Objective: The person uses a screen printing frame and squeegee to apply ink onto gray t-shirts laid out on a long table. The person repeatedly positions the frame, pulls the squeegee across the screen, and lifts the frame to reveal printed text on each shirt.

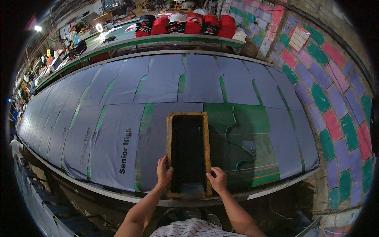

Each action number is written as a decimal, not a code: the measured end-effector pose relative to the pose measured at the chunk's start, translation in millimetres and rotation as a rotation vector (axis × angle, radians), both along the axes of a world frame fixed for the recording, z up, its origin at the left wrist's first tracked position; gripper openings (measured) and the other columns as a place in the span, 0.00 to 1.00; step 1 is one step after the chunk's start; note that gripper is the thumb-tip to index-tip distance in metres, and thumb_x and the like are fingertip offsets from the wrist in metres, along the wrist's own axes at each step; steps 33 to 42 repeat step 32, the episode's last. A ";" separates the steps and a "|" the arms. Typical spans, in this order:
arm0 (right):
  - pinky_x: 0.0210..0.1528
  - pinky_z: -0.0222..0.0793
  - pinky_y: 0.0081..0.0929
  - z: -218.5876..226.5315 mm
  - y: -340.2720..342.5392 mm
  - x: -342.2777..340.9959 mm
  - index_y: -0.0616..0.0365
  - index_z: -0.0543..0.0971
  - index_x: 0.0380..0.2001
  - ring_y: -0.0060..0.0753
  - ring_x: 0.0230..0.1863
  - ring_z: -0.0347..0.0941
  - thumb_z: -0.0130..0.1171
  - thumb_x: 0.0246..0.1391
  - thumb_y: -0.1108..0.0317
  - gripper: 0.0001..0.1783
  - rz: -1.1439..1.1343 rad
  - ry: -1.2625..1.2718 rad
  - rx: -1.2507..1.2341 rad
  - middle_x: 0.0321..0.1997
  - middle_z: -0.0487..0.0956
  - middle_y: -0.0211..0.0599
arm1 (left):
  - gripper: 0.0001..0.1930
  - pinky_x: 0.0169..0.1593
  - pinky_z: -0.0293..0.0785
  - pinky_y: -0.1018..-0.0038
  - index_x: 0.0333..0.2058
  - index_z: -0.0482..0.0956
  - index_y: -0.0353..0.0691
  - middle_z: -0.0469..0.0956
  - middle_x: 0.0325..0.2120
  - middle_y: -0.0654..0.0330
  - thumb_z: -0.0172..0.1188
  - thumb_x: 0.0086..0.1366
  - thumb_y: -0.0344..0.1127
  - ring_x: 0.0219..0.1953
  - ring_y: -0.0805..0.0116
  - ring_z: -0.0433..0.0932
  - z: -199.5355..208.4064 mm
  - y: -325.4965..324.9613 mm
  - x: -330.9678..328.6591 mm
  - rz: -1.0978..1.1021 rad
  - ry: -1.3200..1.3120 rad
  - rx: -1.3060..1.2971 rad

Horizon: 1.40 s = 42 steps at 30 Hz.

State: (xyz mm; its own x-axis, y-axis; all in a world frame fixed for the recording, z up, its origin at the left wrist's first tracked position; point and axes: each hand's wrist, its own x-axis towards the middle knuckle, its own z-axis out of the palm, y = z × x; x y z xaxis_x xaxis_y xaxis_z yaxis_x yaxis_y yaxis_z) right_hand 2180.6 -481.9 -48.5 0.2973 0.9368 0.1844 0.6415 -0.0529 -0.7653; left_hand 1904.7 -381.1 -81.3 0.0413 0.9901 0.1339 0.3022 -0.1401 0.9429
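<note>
A long screen-printing frame [206, 138] with yellowish wooden sides and a dark middle lies over a grey-blue fabric panel [158, 118] at the table's near side. My left hand [164, 172] grips its left rail near the front end, fingers bent. Opposite it, my right hand [216, 179] pinches the right rail with curled fingers. A greyish, see-through patch [192, 191] covers the frame's near end; I cannot make out what it is. Left of the frame, another panel [110, 146] bears dark printed lettering.
Two rows of fabric panels [162, 81] cover the long table, over a green surface [237, 134]. A green cord [227, 132] lies right of the frame. Stacks of folded red, black and white cloth [193, 24] sit on a far table. A painted block wall [335, 114] borders the right.
</note>
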 end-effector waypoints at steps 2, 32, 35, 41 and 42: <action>0.50 0.79 0.37 1.2 -2.7 1.6 0.67 0.84 0.44 0.48 0.49 0.82 0.74 0.52 0.64 0.21 -0.016 0.045 -0.018 0.49 0.84 0.48 | 0.34 0.59 0.74 0.64 0.62 0.69 0.30 0.71 0.52 0.49 0.61 0.53 0.19 0.55 0.50 0.75 -0.1 -2.7 4.1 0.006 -0.051 0.006; 0.61 0.73 0.40 12.6 -18.3 4.6 0.66 0.80 0.53 0.52 0.60 0.76 0.71 0.56 0.59 0.27 -0.020 -0.099 -0.032 0.61 0.77 0.54 | 0.34 0.65 0.71 0.61 0.63 0.70 0.33 0.73 0.57 0.46 0.63 0.54 0.23 0.61 0.47 0.74 18.4 -8.6 11.1 -0.018 0.201 -0.090; 0.61 0.73 0.40 12.6 -18.3 4.6 0.66 0.80 0.53 0.52 0.60 0.76 0.71 0.56 0.59 0.27 -0.020 -0.099 -0.032 0.61 0.77 0.54 | 0.34 0.65 0.71 0.61 0.63 0.70 0.33 0.73 0.57 0.46 0.63 0.54 0.23 0.61 0.47 0.74 18.4 -8.6 11.1 -0.018 0.201 -0.090; 0.61 0.73 0.40 12.6 -18.3 4.6 0.66 0.80 0.53 0.52 0.60 0.76 0.71 0.56 0.59 0.27 -0.020 -0.099 -0.032 0.61 0.77 0.54 | 0.34 0.65 0.71 0.61 0.63 0.70 0.33 0.73 0.57 0.46 0.63 0.54 0.23 0.61 0.47 0.74 18.4 -8.6 11.1 -0.018 0.201 -0.090; 0.61 0.73 0.40 12.6 -18.3 4.6 0.66 0.80 0.53 0.52 0.60 0.76 0.71 0.56 0.59 0.27 -0.020 -0.099 -0.032 0.61 0.77 0.54 | 0.34 0.65 0.71 0.61 0.63 0.70 0.33 0.73 0.57 0.46 0.63 0.54 0.23 0.61 0.47 0.74 18.4 -8.6 11.1 -0.018 0.201 -0.090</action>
